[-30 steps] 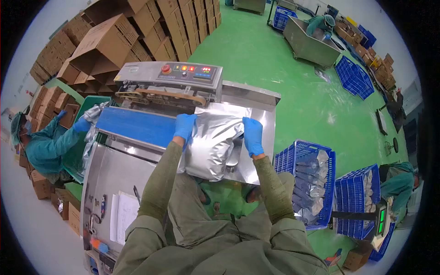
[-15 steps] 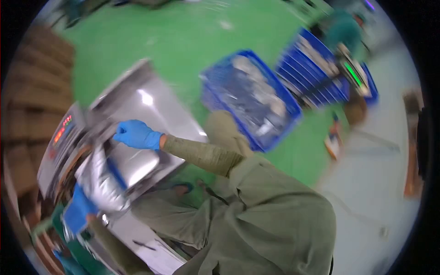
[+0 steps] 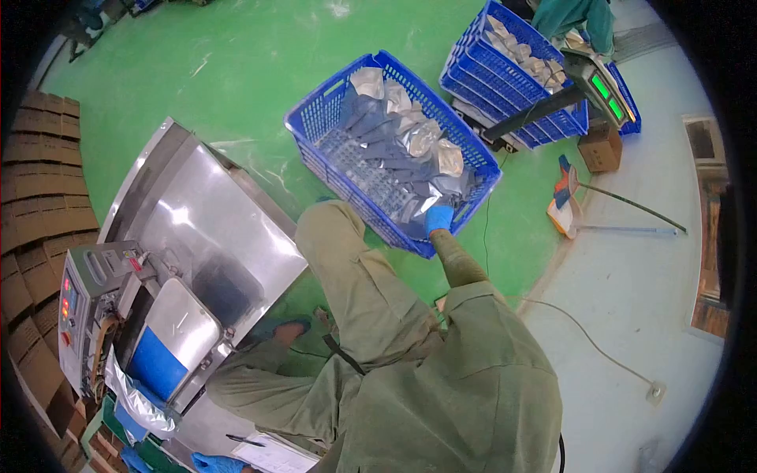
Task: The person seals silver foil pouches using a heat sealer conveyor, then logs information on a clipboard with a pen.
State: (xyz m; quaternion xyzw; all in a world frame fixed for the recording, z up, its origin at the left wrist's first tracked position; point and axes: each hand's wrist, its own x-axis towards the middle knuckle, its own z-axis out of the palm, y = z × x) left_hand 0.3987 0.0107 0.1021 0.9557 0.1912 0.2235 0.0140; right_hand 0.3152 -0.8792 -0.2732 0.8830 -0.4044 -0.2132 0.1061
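Note:
My right hand (image 3: pixel 439 218), in a blue glove, reaches into the near corner of a blue plastic crate (image 3: pixel 331 169). Its fingers appear closed on the edge of a silver foil pouch (image 3: pixel 430 191), though the fingertips are partly hidden. Several more foil pouches lie in rows in that crate. At the bottom edge of the view is my left hand (image 3: pixel 218 463), also gloved in blue, partly cut off, its fingers stretched out beside a clipboard with paper (image 3: pixel 272 455). Another foil pouch (image 3: pixel 140 400) lies at the front of a steel sealing machine (image 3: pixel 95 272) with red digits.
A steel tray table (image 3: pixel 213 197) stands left of my knees. Stacked blue crates (image 3: pixel 512 98) with pouches and a scale display (image 3: pixel 603 94) are at upper right, near a person in green (image 3: pixel 579 20). Cardboard (image 3: pixel 47 205) is piled left. Another gloved hand (image 3: pixel 134 459) shows lower left.
My right hand has moved from above the steel table rightward into the crate. My left hand has left the foil pouch at the machine and dropped toward the bottom edge. The view has shifted.

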